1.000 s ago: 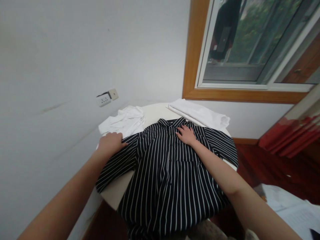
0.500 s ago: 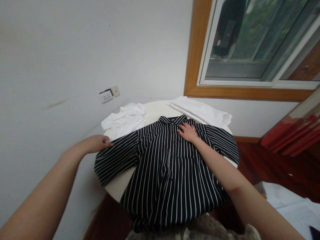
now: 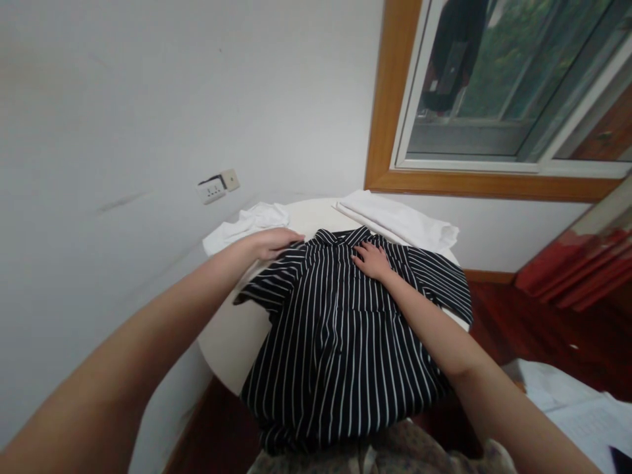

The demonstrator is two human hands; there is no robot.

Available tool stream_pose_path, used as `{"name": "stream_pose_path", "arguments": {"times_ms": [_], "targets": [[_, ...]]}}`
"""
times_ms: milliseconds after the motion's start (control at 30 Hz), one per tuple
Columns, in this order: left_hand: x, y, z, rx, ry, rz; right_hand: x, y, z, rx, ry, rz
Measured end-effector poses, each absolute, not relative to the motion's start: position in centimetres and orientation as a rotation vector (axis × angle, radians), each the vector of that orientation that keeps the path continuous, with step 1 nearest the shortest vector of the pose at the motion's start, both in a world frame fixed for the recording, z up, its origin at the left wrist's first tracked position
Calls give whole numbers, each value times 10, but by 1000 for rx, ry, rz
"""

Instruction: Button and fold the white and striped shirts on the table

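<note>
A black shirt with white stripes (image 3: 340, 342) lies front up on a round white table (image 3: 224, 345), collar at the far side and hem hanging over the near edge. My left hand (image 3: 276, 242) is closed on the shirt's left-side sleeve near the shoulder; that sleeve is bunched and partly lifted, its cuff end pointing toward me. Spread flat, my right hand (image 3: 371, 260) rests on the chest just below the collar. The other sleeve (image 3: 442, 280) stretches out to the right over the table's edge.
Crumpled white cloth (image 3: 241, 227) sits at the table's back left, and folded white cloth (image 3: 395, 220) at its back right. A wall with a socket (image 3: 212, 191) borders the left. Papers (image 3: 582, 415) lie at the lower right, below a red curtain (image 3: 567, 270).
My left hand has moved right and away from me, from the outstretched sleeve toward the shoulder, drawing the sleeve in. More of the table's left side shows. My right hand stays put.
</note>
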State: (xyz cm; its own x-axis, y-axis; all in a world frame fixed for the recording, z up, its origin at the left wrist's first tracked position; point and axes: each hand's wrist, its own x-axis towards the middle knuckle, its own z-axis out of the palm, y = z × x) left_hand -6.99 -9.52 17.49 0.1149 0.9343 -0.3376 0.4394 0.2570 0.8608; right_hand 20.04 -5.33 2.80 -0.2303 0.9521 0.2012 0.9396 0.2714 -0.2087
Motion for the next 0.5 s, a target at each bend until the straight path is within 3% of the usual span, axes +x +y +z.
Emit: {"name": "stream_pose_path", "arguments": {"times_ms": [167,333,500], "targets": [[-13,-91,136,1494,1186,329,201,-53,30,-1741,-2269,77],[-31,-80,128,2361,1536,338,202,-56,33,-1694,-2227,81],[-70,-74,109,2440,1948,523,202,-61,46,-1475,-2157,122]]}}
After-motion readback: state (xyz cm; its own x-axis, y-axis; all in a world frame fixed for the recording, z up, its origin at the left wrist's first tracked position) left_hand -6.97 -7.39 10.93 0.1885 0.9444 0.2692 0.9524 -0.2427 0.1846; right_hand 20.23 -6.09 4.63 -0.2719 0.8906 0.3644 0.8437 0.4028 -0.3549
